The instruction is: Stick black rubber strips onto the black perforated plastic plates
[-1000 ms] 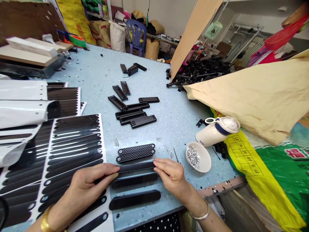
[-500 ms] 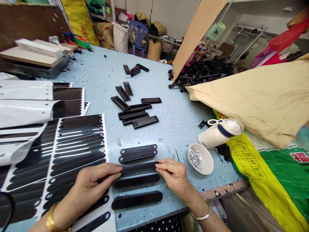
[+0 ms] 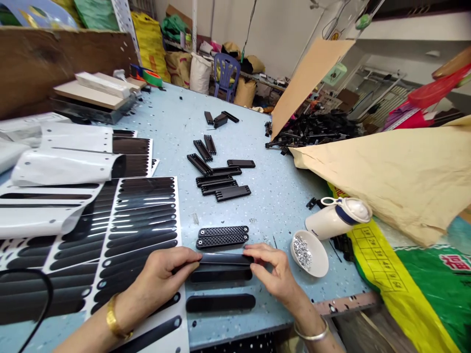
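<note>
My left hand (image 3: pixel 162 274) and my right hand (image 3: pixel 274 272) pinch the two ends of a long black strip (image 3: pixel 224 259), held flat just above the blue table (image 3: pixel 176 122). Two more smooth black strips (image 3: pixel 221 275) (image 3: pixel 221 303) lie right below it. Just beyond lie two textured black bars (image 3: pixel 223 237) side by side. A white backing sheet with rows of glossy black strips (image 3: pixel 143 220) lies under my left wrist.
A small white bowl of silvery bits (image 3: pixel 309 252) sits right of my right hand, with a white jug (image 3: pixel 338 218) tipped on its side behind it. Loose black comb-like parts (image 3: pixel 221 181) lie mid-table. Brown paper (image 3: pixel 397 166), a black parts heap (image 3: pixel 312 130) and peeled sheets (image 3: pixel 62 166) flank the table.
The view has lifted and shifted, so everything sits lower and further right in frame. Both hands keep hold of the same strip's ends in much the same spot.
</note>
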A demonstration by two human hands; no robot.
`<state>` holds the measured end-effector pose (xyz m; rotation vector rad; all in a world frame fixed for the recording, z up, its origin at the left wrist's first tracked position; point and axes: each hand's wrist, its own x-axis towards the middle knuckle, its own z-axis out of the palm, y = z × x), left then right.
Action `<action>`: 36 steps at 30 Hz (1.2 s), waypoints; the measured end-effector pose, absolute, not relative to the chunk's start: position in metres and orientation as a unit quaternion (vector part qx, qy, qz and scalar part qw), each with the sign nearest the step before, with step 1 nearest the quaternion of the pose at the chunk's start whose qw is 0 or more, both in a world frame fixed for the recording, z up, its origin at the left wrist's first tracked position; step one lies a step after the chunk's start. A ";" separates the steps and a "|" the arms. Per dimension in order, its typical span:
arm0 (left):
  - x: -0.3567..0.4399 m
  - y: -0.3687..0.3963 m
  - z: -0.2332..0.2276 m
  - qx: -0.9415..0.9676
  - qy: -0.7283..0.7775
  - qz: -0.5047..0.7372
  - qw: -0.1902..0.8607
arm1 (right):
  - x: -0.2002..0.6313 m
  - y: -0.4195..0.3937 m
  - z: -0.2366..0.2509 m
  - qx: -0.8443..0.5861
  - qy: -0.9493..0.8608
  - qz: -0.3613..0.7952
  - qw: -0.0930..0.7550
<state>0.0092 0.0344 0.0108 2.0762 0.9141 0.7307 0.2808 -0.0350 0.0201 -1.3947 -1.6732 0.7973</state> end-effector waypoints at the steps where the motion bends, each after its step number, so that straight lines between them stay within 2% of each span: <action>1: 0.009 0.034 0.012 0.810 0.356 0.282 0.372 | 0.279 -0.036 0.020 -0.554 -0.667 0.304 0.394; 8: 0.011 0.031 0.021 0.800 0.365 0.268 0.393 | 0.274 -0.040 0.013 -0.554 -0.737 0.202 0.330; 13: -0.010 0.024 0.046 0.782 0.408 0.319 0.346 | 0.272 -0.053 0.037 -0.541 -0.753 0.093 0.363; 17: -0.055 0.001 0.068 0.725 0.510 0.378 0.269 | 0.222 -0.075 0.042 -0.466 -0.777 0.025 0.422; 21: -0.098 -0.044 0.066 0.647 0.608 0.378 0.261 | 0.141 -0.091 0.021 -0.352 -0.836 0.075 0.413; 26: -0.118 -0.107 0.028 0.521 0.682 0.376 0.348 | 0.087 -0.091 -0.007 -0.351 -0.883 0.090 0.298; 32: -0.105 -0.128 0.009 0.389 0.607 0.416 0.554 | 0.080 -0.104 -0.016 -0.289 -0.871 0.077 0.389; 36: -0.097 -0.129 0.012 0.237 0.560 0.470 0.640 | 0.079 -0.104 -0.002 -0.289 -0.837 0.170 0.432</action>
